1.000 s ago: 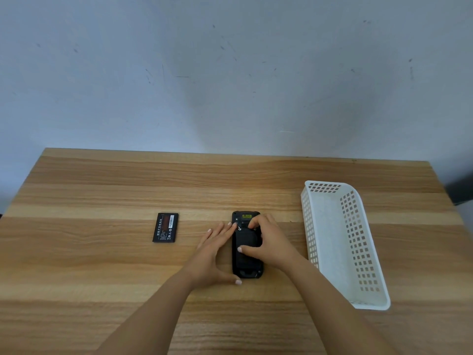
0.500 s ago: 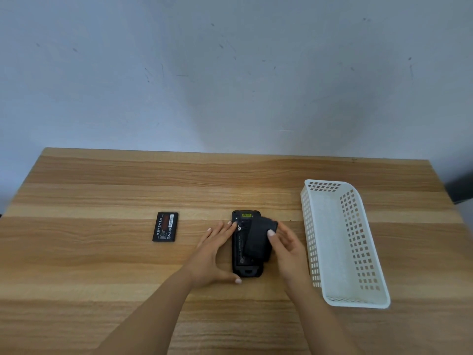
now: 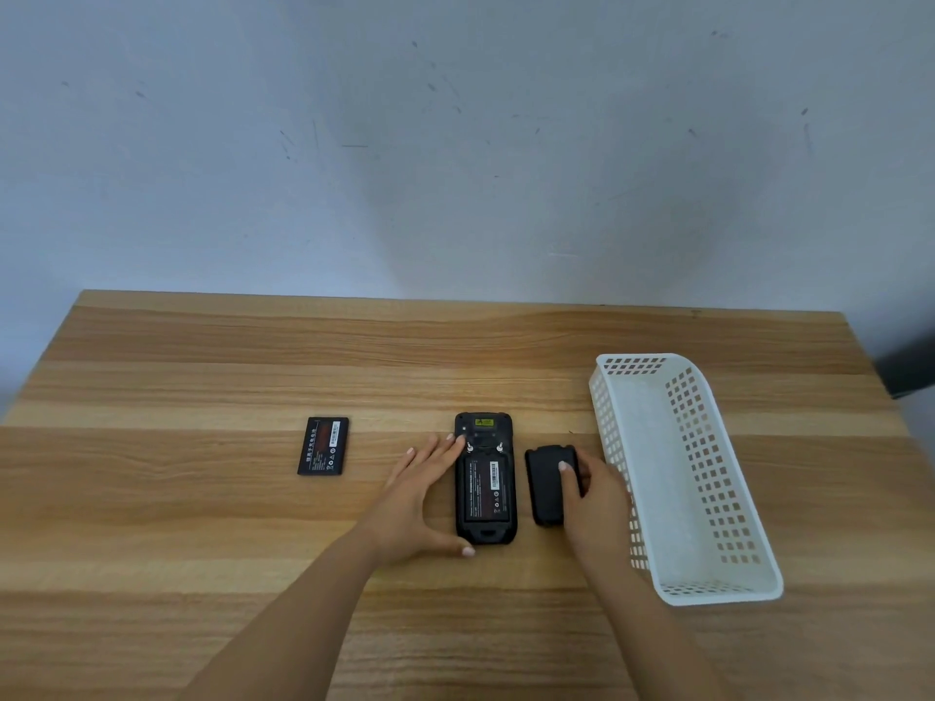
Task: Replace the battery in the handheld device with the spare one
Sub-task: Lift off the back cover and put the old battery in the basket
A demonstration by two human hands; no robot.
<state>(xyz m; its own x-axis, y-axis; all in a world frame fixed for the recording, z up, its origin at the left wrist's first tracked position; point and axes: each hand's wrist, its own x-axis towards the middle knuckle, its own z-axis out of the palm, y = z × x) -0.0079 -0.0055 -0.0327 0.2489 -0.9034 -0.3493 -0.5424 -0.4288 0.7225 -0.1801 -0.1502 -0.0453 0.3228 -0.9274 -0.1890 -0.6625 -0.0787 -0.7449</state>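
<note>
A black rectangular handheld device (image 3: 484,478) lies face down at the centre of the light wooden table (image 3: 202,523), its back uncovered so that the fitted black battery (image 3: 486,490) with a white barcode label shows in its bay; the left hand (image 3: 422,503) rests with fingers spread and released against the device's left edge, thumb at its lower corner; just right of the device, the right hand (image 3: 594,493) grasps the black plastic back cover (image 3: 546,480) on the table; the spare black battery (image 3: 324,446) lies flat, well apart at centre left; a white perforated plastic basket (image 3: 718,498) stands at the right.
</note>
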